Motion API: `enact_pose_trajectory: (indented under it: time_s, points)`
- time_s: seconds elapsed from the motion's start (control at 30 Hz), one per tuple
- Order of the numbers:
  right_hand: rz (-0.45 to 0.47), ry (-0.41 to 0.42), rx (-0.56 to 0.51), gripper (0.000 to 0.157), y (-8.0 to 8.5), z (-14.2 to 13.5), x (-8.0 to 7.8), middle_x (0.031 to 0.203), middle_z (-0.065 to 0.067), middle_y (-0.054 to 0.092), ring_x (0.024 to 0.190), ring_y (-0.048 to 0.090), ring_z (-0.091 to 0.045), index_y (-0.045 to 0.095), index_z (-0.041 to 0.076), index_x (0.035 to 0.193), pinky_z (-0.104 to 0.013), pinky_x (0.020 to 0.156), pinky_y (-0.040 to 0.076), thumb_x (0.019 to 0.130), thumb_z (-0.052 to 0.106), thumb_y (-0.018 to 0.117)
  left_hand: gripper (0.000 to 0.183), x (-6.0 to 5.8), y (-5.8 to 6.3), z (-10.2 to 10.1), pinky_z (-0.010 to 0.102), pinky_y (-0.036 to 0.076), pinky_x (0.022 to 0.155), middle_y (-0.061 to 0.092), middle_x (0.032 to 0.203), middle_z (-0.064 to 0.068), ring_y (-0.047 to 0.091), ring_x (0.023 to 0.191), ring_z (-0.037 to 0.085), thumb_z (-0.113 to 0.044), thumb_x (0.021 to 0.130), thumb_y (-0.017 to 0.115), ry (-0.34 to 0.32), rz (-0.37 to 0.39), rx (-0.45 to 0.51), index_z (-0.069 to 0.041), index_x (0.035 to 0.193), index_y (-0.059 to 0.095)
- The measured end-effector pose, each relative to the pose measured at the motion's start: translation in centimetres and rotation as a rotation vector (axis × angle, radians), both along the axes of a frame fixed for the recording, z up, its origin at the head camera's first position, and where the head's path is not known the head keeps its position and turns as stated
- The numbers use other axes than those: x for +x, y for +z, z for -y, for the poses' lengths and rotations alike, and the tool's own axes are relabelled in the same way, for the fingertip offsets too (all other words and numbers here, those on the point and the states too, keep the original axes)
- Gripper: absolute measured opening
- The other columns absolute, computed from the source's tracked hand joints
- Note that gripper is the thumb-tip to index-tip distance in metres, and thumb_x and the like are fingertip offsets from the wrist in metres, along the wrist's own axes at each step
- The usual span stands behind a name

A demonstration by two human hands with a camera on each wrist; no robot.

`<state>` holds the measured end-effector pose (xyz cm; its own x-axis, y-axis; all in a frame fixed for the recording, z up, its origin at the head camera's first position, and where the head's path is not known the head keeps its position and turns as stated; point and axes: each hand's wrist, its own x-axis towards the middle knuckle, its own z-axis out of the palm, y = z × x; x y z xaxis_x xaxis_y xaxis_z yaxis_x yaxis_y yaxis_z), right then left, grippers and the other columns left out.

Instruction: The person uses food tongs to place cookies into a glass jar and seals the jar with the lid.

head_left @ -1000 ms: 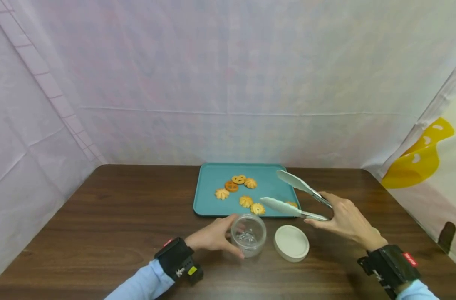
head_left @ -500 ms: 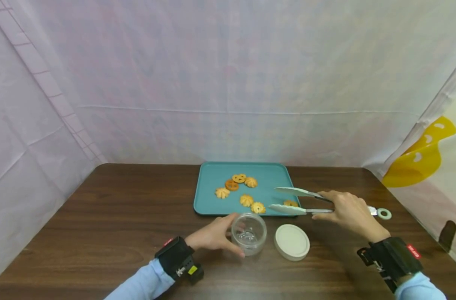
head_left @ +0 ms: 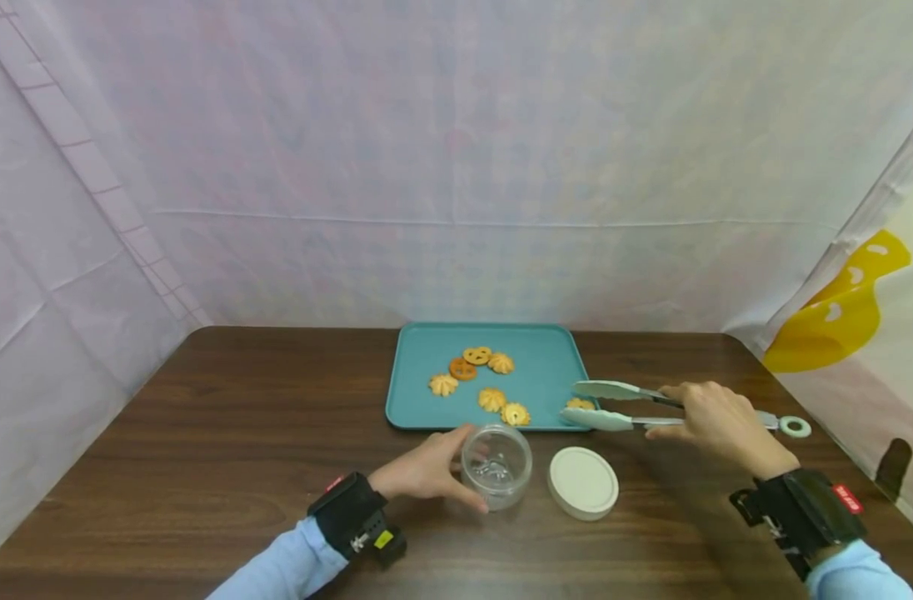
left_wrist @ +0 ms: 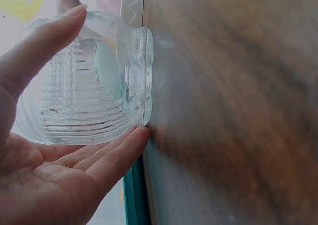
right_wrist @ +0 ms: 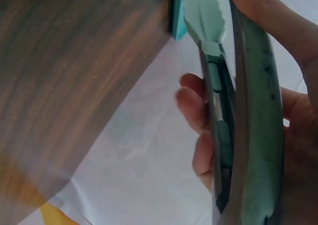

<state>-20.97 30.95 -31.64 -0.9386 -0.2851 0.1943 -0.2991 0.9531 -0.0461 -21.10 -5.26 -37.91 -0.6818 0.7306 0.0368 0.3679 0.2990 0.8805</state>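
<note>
- Pale cloth (head_left: pixel 456 150) hangs behind the brown wooden table (head_left: pixel 202 467), and a yellow shape (head_left: pixel 827 321) is seen on its right side
- Near the far edge of the table lies a blue-green tray (head_left: pixel 419 350)
- The left hand (head_left: pixel 422 467) holds the clear jar (head_left: pixel 497 467) around its side, with thumb and fingers on opposite sides; the jar stands upright on the table, just before the tray
- A round white lid (head_left: pixel 583 483) lies to the right of the jar, near but apart from it
- The right hand (head_left: pixel 726 425) grips the tongs (head_left: pixel 610 390) by their arms, with the thumb on 1 arm and fingers at the other
- The 2 arms of the tongs stand a little apart, and 1 biscuit (head_left: pixel 581 404) lies between their tips at the near right corner of the tray; whether the tips touch it, I cannot tell
- 6 other biscuits (head_left: pixel 491 400) lie further left on the tray, 2 of them in pretzel form
</note>
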Motion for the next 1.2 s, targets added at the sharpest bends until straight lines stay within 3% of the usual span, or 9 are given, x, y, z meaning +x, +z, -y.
enact_pose_trajectory:
  time_s: [0.27,0.43,0.73,1.2]
  points:
    - [0.051,-0.014,-0.002,0.066,0.5,0.4,-0.4,0.068,-0.006,0.06,0.049,0.038,-0.013,0.065,0.0,0.104,-0.024,0.039,0.028,0.059,0.046,0.077,0.072,0.0,0.0,0.0,0.026,0.046,0.09,0.05,0.122,0.014,0.048,0.113,0.027,-0.01,0.065,0.079,0.0,0.002,-0.001,-0.003,0.125,0.039]
    - [0.059,-0.009,0.031,0.061,1.1,1.2,-0.5,0.082,-0.019,0.064,0.048,0.042,-0.012,0.065,-0.004,0.101,-0.023,0.038,0.026,0.059,0.039,0.078,0.072,-0.1,0.1,0.0,0.026,0.046,0.09,0.05,0.122,0.014,0.048,0.113,0.026,-0.01,0.065,0.079,-0.001,0.012,0.002,-0.004,0.125,0.039]
    - [0.099,-0.019,0.056,0.055,1.7,1.9,-0.6,0.086,-0.02,0.064,0.05,0.047,-0.014,0.067,-0.002,0.099,-0.023,0.038,0.028,0.061,0.034,0.079,0.072,0.0,0.1,0.1,0.026,0.046,0.09,0.049,0.123,0.015,0.047,0.114,0.028,-0.01,0.066,0.078,-0.008,0.035,0.005,-0.003,0.126,0.037]
    - [-0.056,0.028,0.059,0.043,0.3,1.3,0.1,0.077,-0.014,0.065,0.053,0.052,-0.019,0.07,0.004,0.093,-0.026,0.036,0.033,0.062,0.033,0.077,0.073,0.1,0.1,0.1,0.026,0.046,0.09,0.049,0.123,0.016,0.047,0.114,0.029,-0.01,0.066,0.078,-0.01,0.013,0.006,-0.002,0.126,0.037]
